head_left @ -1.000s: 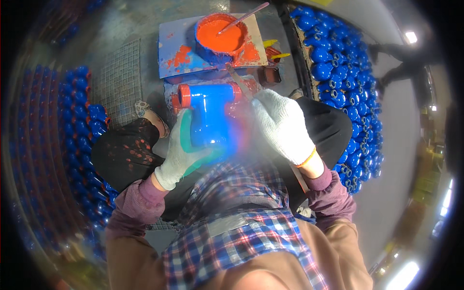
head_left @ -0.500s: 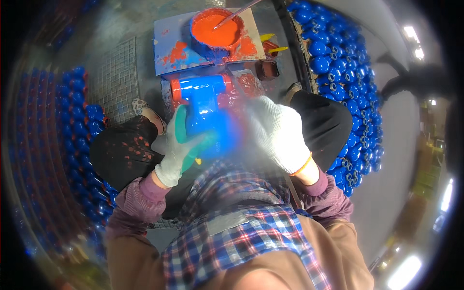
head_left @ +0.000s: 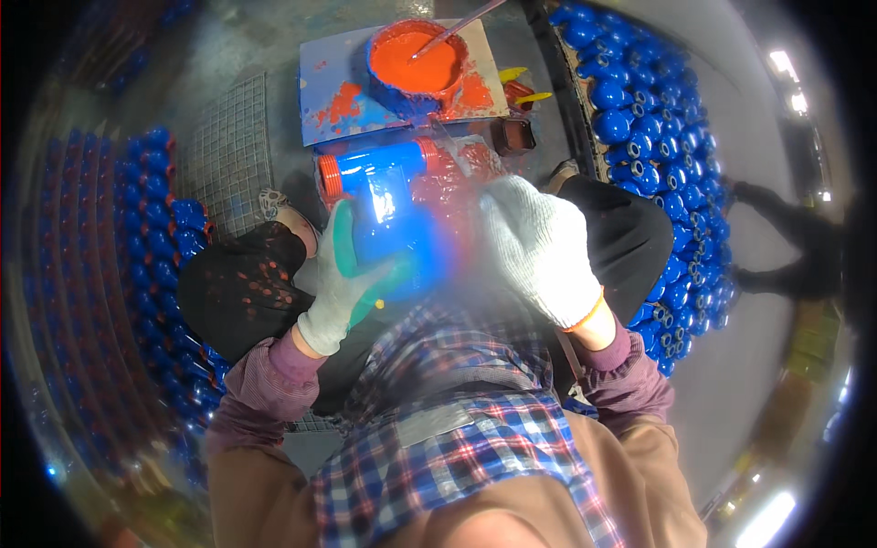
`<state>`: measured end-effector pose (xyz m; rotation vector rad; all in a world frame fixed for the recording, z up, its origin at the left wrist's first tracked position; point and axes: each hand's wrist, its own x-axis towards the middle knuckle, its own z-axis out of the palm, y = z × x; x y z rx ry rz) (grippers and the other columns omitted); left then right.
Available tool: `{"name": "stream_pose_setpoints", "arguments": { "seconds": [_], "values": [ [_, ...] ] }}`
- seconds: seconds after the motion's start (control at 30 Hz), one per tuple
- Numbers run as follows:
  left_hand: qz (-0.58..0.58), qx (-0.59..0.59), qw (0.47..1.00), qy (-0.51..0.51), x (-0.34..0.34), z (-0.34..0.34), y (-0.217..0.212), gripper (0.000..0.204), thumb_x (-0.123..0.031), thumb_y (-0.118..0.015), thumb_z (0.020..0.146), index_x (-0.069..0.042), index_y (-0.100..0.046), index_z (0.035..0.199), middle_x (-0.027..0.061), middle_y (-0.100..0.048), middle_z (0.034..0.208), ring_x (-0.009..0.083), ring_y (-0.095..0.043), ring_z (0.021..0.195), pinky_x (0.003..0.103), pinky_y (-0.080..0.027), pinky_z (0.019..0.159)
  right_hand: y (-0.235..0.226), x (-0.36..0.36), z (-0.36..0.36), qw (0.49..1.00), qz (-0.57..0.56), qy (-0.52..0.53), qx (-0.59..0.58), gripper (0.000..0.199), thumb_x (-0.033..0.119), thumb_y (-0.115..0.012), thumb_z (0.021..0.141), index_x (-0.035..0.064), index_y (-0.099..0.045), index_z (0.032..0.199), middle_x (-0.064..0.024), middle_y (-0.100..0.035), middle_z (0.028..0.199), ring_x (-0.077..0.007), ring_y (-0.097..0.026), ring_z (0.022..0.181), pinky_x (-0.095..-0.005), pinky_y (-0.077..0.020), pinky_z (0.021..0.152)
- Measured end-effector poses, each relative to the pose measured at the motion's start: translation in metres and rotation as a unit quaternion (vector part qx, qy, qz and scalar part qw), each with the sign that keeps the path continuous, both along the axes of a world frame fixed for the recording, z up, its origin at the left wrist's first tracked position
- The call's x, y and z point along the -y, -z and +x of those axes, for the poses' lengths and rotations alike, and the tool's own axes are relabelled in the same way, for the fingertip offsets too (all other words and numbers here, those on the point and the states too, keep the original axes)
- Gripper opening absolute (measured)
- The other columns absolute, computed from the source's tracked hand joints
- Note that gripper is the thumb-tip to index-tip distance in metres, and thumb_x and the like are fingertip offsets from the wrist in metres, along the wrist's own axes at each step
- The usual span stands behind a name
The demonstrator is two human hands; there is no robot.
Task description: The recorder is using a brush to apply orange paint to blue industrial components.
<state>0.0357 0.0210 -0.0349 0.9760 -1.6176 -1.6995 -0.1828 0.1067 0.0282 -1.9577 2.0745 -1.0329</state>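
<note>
A glossy blue pipe fitting (head_left: 382,196) with orange-red ends is in front of me, low between my knees. My left hand (head_left: 343,274), in a pale glove with green-coated fingers, is wrapped around its near left side. Ridges like threads show on the fitting's left end. Close to its right side is my right hand (head_left: 539,247), in a white knitted glove. The right fingers are curled and partly hidden by a blurred smear in the picture, so what they hold cannot be made out. Red-smeared clear film (head_left: 466,164) lies beyond the fitting.
A tub of orange-red paint (head_left: 416,64) with a stick in it stands on a paint-spattered board (head_left: 333,91). Right of it are a small dark container (head_left: 513,137) and yellow-handled tools (head_left: 530,97). Blue fittings (head_left: 630,119) fill the right; orange-ended ones (head_left: 155,215) stand left, near a wire grid (head_left: 224,137).
The whole view has shifted slightly to the right. The fitting has turned a little in my left hand, showing more of its ridged left end. My right hand stays beside it.
</note>
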Motion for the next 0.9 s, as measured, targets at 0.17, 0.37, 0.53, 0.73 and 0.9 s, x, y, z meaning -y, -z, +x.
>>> {"name": "stream_pose_setpoints", "arguments": {
  "seconds": [0.17,0.37,0.53,0.73,0.9],
  "values": [
    [-0.131,0.083,0.987,0.039,0.003,0.008,0.008,0.070,-0.030,-0.081,0.073,0.004,-0.046,0.124,0.0102,-0.059,0.109,0.0180,-0.063,0.098,0.032,-0.052,0.083,0.005,0.004,0.002,1.000,-0.004,-0.016,-0.017,0.011,0.012,-0.066,0.087,0.0059,-0.060,0.094,-0.0124,-0.059,0.064,-0.0305,-0.062,0.058,-0.0382,-0.0467,0.052],
    [-0.176,0.100,0.978,0.039,0.000,0.004,0.005,0.075,-0.029,-0.084,0.071,0.005,-0.046,0.125,0.0116,-0.059,0.110,0.0193,-0.063,0.097,0.033,-0.053,0.083,0.005,0.005,0.003,0.998,-0.014,-0.024,-0.055,0.011,0.012,-0.067,0.086,0.0062,-0.059,0.092,-0.0115,-0.058,0.063,-0.0296,-0.061,0.058,-0.0376,-0.0461,0.052],
    [-0.207,0.115,0.971,0.028,-0.002,0.005,0.008,0.074,-0.028,-0.086,0.069,0.005,-0.046,0.123,0.0117,-0.059,0.110,0.0195,-0.063,0.097,0.033,-0.053,0.083,-0.002,0.007,0.008,0.998,-0.008,-0.022,-0.063,0.012,0.011,-0.067,0.085,0.0064,-0.058,0.091,-0.0110,-0.057,0.064,-0.0291,-0.061,0.058,-0.0371,-0.0455,0.051],
    [-0.200,0.102,0.974,0.034,-0.003,0.002,0.010,0.068,-0.025,-0.081,0.072,0.004,-0.046,0.123,0.0115,-0.059,0.110,0.0177,-0.063,0.097,0.032,-0.054,0.082,0.000,-0.007,0.013,0.997,-0.024,-0.031,-0.073,0.014,0.010,-0.068,0.083,0.0055,-0.057,0.090,-0.0102,-0.057,0.064,-0.0283,-0.060,0.057,-0.0370,-0.0448,0.051],
    [-0.034,0.036,0.999,-0.009,-0.001,0.001,0.008,0.069,-0.024,-0.080,0.073,0.007,-0.047,0.125,0.0117,-0.057,0.110,0.0195,-0.060,0.100,0.034,-0.051,0.086,-0.005,-0.019,0.014,0.999,0.023,-0.020,-0.023,0.015,0.009,-0.068,0.083,0.0044,-0.059,0.095,-0.0104,-0.057,0.064,-0.0281,-0.060,0.057,-0.0370,-0.0446,0.051]
  ]
}}
